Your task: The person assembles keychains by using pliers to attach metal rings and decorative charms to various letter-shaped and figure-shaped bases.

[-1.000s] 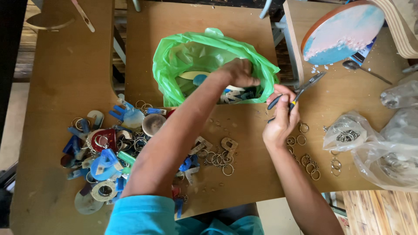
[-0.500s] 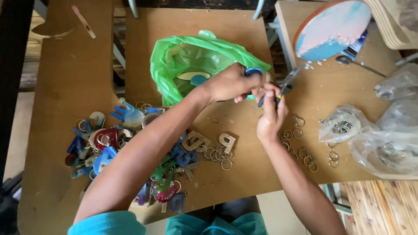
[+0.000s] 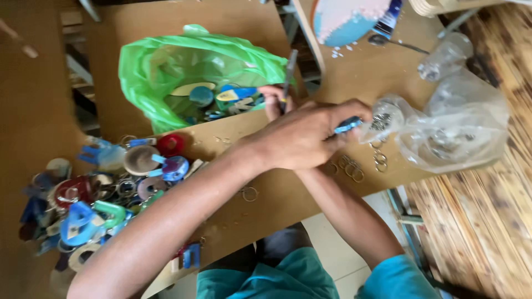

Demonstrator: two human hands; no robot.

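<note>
My left hand (image 3: 307,135) reaches across the brown table (image 3: 233,216) and pinches a small blue piece (image 3: 348,125) at its fingertips, close to a clear plastic bag of metal rings (image 3: 388,119). Partly hidden behind it, my right hand (image 3: 271,98) grips a thin dark tool (image 3: 289,69) that points up and away. The green plastic bag (image 3: 166,72) lies open just left of both hands, with blue, yellow and teal pieces (image 3: 221,97) inside. A few loose metal rings (image 3: 354,166) lie on the table under my forearms.
A heap of coloured keychain pieces and rings (image 3: 105,188) covers the table's left side. Crumpled clear bags (image 3: 460,127) sit at the right, by the wooden floor (image 3: 487,221). A round blue-and-pink board (image 3: 349,19) and a spoon (image 3: 388,41) lie at the back.
My left hand has come out of the green bag and moved right, now holding a blue piece near the clear bag. The view has shifted, and my right hand sits behind the left.
</note>
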